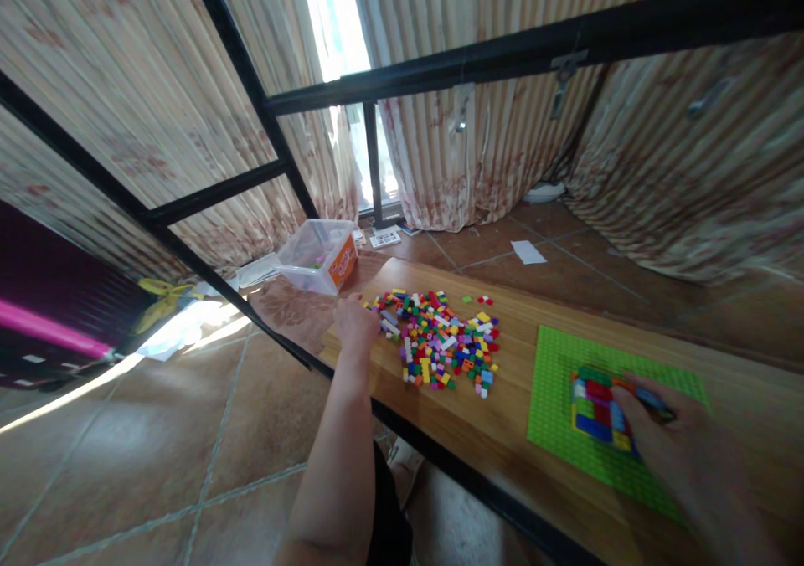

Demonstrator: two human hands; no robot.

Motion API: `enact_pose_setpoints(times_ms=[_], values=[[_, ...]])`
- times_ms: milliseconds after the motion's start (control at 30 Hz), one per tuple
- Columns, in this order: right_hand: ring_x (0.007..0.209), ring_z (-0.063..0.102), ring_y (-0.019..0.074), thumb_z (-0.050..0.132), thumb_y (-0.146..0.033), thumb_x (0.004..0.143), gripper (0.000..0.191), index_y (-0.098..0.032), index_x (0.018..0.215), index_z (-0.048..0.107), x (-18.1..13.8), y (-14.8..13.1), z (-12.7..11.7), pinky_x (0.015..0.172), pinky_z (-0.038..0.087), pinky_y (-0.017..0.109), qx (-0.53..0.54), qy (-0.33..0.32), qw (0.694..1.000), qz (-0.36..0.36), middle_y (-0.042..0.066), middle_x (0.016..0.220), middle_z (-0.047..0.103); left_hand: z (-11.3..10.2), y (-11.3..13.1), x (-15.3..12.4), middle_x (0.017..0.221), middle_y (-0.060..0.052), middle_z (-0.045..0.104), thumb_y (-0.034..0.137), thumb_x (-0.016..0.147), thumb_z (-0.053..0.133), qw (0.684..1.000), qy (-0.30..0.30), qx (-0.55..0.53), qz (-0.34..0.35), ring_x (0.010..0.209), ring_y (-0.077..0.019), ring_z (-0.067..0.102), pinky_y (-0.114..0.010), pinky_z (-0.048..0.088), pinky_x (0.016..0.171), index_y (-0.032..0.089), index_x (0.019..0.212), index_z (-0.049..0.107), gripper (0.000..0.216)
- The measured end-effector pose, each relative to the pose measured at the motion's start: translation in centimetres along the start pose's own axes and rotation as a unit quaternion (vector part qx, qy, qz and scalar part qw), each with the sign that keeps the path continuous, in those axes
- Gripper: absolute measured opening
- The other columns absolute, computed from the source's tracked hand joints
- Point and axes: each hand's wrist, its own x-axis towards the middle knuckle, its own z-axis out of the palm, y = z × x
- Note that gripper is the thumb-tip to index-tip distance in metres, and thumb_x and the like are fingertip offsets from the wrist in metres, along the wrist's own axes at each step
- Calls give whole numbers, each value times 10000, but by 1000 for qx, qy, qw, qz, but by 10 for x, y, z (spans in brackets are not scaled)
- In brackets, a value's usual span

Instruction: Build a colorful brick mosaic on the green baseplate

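Note:
My left hand [356, 325] is at the left edge of a loose pile of small toy building bricks [447, 342] in many colours. Its fingers look curled together; whatever they may hold is hidden. On the right, my right hand [669, 424] grips the right side of a low block of joined toy bricks [594, 411], thumb and fingers closed over its edge. Blue, red, green, white and yellow bricks show in that block. The block is over a green studded baseplate [546, 382]; my hand covers part of both.
The narrow wooden table [508, 432] has a dark edge. Past its far left end stands a clear plastic box [314, 256] with an orange label. A black metal frame [402, 84] crosses above, before curtains. A white paper [528, 252] lies on the tiled floor.

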Motion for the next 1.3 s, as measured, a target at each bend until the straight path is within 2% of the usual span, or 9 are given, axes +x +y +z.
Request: enact_pose_setpoints(times_ms=[167, 367, 467, 600, 733, 867, 967, 1033, 1300], values=[[979, 653, 356, 481, -599, 768, 565, -194, 1084, 718, -4, -8, -2, 808, 497, 478, -8, -6, 1000, -8, 181, 1087, 697, 5, -12, 8, 1187, -153, 698, 74, 802, 542, 1000, -27, 8, 6, 1137, -257, 633, -328, 462, 949, 135, 1187, 677, 413], [966, 649, 351, 491, -596, 770, 560, -181, 1073, 716, -6, -8, 1, 827, 500, 496, 10, 12, 1000, -25, 166, 1050, 696, -2, -11, 10, 1145, -160, 722, 110, 790, 558, 999, -38, -7, 20, 1076, -274, 664, -335, 491, 877, 135, 1106, 727, 359], [987, 640, 333, 502, -566, 781, 521, -171, 1048, 713, -8, -12, 0, 871, 495, 503, 34, 43, 997, -47, 159, 1057, 691, -7, -6, 7, 1003, -116, 759, 188, 791, 574, 994, -44, -87, 51, 905, -231, 697, -300, 510, 784, 141, 1096, 734, 348], [1032, 623, 297, 511, -474, 826, 409, -164, 1008, 706, -13, -25, -7, 933, 472, 488, 81, 135, 983, -100, 144, 1051, 691, 1, 16, -14, 756, -22, 733, 219, 760, 585, 937, -134, -310, 95, 639, -146, 643, -230, 485, 607, 149, 1044, 748, 335], [924, 637, 228, 523, -398, 882, 291, -192, 978, 705, -22, -44, -16, 850, 510, 418, 172, 166, 961, -139, 99, 1009, 693, 20, 54, -60, 686, 6, 690, 225, 749, 608, 865, -287, -385, 146, 567, -117, 596, -215, 460, 552, 167, 1028, 751, 319], [843, 638, 192, 562, -351, 900, 212, -231, 987, 713, -43, -67, -11, 752, 527, 353, 225, 74, 950, -204, 67, 960, 686, 31, 87, -106, 751, -14, 710, 191, 753, 600, 793, -418, -403, 186, 619, -120, 613, -227, 489, 603, 164, 970, 753, 267], [899, 639, 190, 583, -297, 905, 218, -251, 1080, 704, -58, -81, 0, 804, 531, 358, 220, -20, 939, -263, 69, 1024, 678, 30, 99, -124, 794, -30, 722, 211, 756, 633, 744, -475, -413, 225, 676, -125, 616, -229, 486, 645, 150, 911, 751, 204], [904, 640, 188, 584, -270, 911, 203, -241, 1068, 708, -62, -85, 5, 813, 531, 357, 225, -35, 938, -263, 70, 1007, 676, 26, 102, -127, 779, -26, 715, 227, 760, 643, 722, -496, -422, 235, 681, -116, 602, -221, 471, 653, 143, 861, 747, 168], [833, 652, 176, 540, -239, 942, 184, -225, 1007, 711, -60, -84, 10, 758, 524, 316, 223, -61, 936, -265, 53, 905, 699, 21, 101, -121, 635, -6, 657, 240, 720, 675, 724, -512, -404, 223, 582, -105, 551, -214, 425, 573, 135, 774, 728, 130]])
